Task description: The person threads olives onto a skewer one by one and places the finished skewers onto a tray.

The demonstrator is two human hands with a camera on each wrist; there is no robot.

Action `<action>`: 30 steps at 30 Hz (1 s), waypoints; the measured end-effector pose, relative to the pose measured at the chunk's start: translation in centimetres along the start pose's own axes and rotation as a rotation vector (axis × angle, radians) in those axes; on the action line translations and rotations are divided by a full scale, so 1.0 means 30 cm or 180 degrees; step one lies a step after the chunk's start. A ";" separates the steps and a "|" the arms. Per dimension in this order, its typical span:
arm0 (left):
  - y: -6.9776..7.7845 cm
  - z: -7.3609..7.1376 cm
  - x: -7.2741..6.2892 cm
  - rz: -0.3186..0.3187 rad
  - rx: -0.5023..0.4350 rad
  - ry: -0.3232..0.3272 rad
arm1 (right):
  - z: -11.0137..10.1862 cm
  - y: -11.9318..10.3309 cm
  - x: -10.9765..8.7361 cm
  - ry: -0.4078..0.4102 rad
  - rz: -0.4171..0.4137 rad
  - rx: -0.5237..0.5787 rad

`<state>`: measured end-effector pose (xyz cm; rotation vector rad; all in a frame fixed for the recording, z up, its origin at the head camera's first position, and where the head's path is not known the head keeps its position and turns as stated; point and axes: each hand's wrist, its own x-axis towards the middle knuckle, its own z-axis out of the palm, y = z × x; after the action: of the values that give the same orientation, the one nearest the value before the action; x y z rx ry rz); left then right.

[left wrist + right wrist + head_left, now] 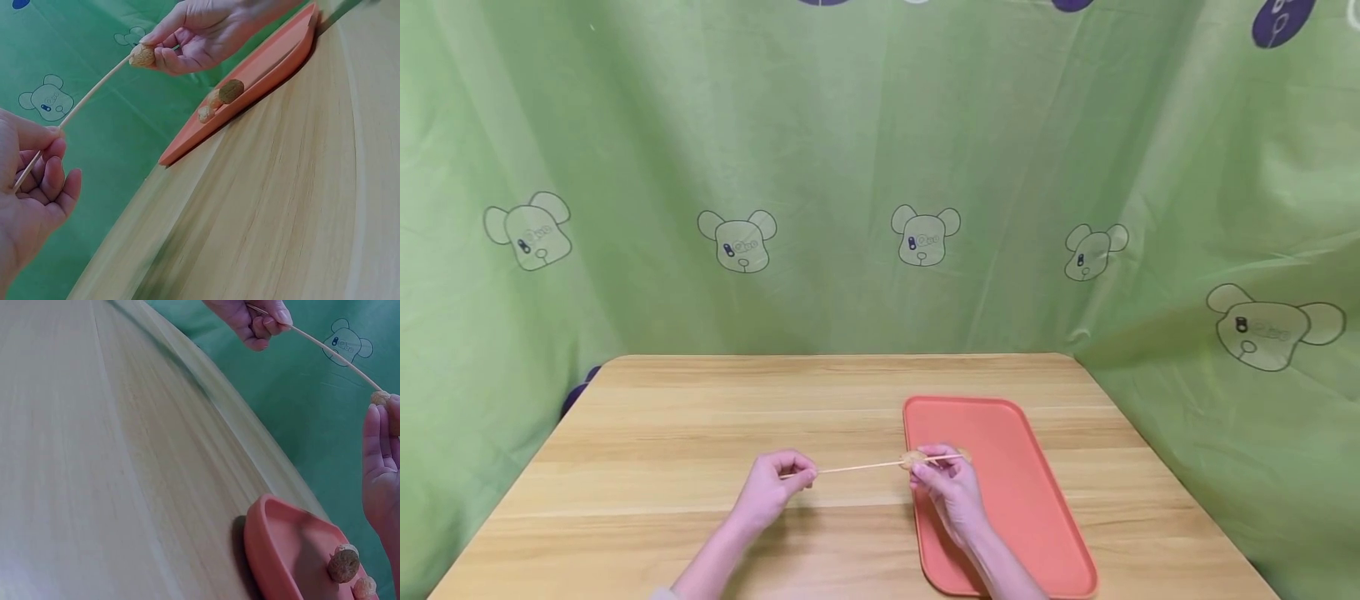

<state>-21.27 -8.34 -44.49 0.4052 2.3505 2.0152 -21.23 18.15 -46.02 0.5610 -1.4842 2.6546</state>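
A thin wooden skewer (857,467) runs between the two hands above the table. Its left part is pinched between thumb and index finger of my left hand (772,486). A rough tan ball (142,55) sits on the skewer's other end, and my right hand (953,496) grips it with thumb and fingertips. Part of that ball is covered by the fingers. Below the right hand lies a coral-red tray (1022,500). Inside it, the left wrist view shows a darker brown piece (232,91) beside small pale tan balls (205,114).
The wooden table (647,467) extends to the left of the tray and beyond it. A green curtain (835,150) printed with bear heads hangs behind and along both sides. The tray's raised rim (1060,492) runs toward the table's front edge.
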 end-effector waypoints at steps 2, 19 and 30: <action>0.004 0.002 -0.003 0.0031 0.0002 0.0001 | 0.002 0.001 0.001 0.0002 0.0019 -0.0006; 0.011 0.022 -0.003 0.0075 -0.0025 0.0023 | 0.018 0.011 0.001 -0.0019 0.0123 0.0046; 0.014 0.034 0.005 0.0074 -0.0078 0.0059 | 0.029 0.015 0.006 -0.0052 0.0169 0.0055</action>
<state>-21.17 -7.26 -44.24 0.4169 2.3397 2.0646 -21.23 17.15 -45.91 0.5534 -1.5027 2.7117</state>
